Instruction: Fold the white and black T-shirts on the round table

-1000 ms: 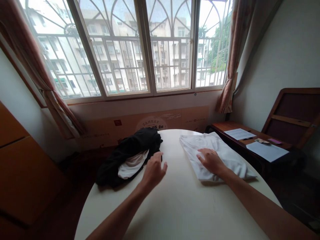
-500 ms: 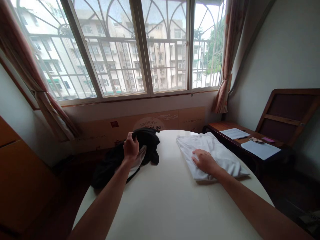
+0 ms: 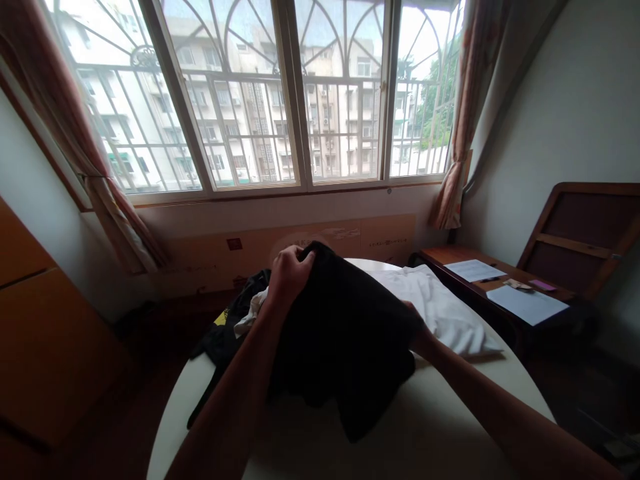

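Black garment (image 3: 345, 340) hangs from the clenched left hand (image 3: 290, 277); the right hand (image 3: 413, 320) is half hidden, its grip unclear, beside a folded white shirt (image 3: 443, 310) on the surface (image 3: 475, 380).

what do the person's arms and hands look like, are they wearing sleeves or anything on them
Both arms are bare as far as they show: no sleeve, glove, watch or bracelet appears on the left arm or the right arm. The left hand is also bare, with no ring visible. Only part of the right hand shows, so its fingers can't be fully checked.
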Available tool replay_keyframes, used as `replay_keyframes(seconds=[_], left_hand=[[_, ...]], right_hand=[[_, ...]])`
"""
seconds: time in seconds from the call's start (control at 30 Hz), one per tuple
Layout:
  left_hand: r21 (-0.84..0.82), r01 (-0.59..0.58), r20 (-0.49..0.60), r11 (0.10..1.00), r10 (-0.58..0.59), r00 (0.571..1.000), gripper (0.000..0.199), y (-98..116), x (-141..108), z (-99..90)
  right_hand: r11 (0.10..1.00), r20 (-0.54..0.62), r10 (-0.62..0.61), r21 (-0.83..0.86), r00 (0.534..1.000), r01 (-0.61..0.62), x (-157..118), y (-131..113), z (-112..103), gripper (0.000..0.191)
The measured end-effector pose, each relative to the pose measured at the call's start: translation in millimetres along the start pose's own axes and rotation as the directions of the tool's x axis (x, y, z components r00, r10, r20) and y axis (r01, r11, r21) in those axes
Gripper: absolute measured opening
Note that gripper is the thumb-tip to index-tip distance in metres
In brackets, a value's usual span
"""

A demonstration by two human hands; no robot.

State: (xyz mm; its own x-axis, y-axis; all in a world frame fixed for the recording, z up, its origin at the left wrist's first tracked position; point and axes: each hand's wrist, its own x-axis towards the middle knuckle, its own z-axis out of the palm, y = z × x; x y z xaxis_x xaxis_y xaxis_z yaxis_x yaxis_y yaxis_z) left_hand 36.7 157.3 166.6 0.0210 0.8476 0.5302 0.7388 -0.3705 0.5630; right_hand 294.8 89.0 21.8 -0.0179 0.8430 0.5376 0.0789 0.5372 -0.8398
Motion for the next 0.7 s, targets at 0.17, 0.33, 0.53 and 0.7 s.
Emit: replay_keyframes(seconds=[0.17, 0.33, 0.53, 0.7], left_hand=[[0.345, 0.169, 0.113, 0.923, -0.219, 0.969, 0.036, -47.7, -3.7, 29.3], [0.027, -0.075, 0.710, 0.997, 0.034, 0.703, 0.050, -19.7, -26.8, 20.8], [0.217, -0.313, 0.871, 0.925, -0.039, 0.489, 0.117, 16.1, -79.1, 41.5], [0.253, -0.338, 0.799, 0.907, 0.001, 0.601, 0.067, 2.8, -74.2, 54.4]], right_hand=[[0.808, -0.031, 0.372, 0.502, 0.928, -0.307, 2.7, -22.0, -37.7, 0.027], [0.718, -0.206, 0.354, 0.685, 0.912, -0.124, 11.2, -11.8, -85.3, 0.025], [0.571, -0.156, 0.578, 0.779, 0.801, -0.260, 13.9, 17.1, -78.1, 0.051], [0.634, -0.203, 0.533, 0.739, 0.822, -0.228, 15.3, 23.8, -72.6, 0.039]])
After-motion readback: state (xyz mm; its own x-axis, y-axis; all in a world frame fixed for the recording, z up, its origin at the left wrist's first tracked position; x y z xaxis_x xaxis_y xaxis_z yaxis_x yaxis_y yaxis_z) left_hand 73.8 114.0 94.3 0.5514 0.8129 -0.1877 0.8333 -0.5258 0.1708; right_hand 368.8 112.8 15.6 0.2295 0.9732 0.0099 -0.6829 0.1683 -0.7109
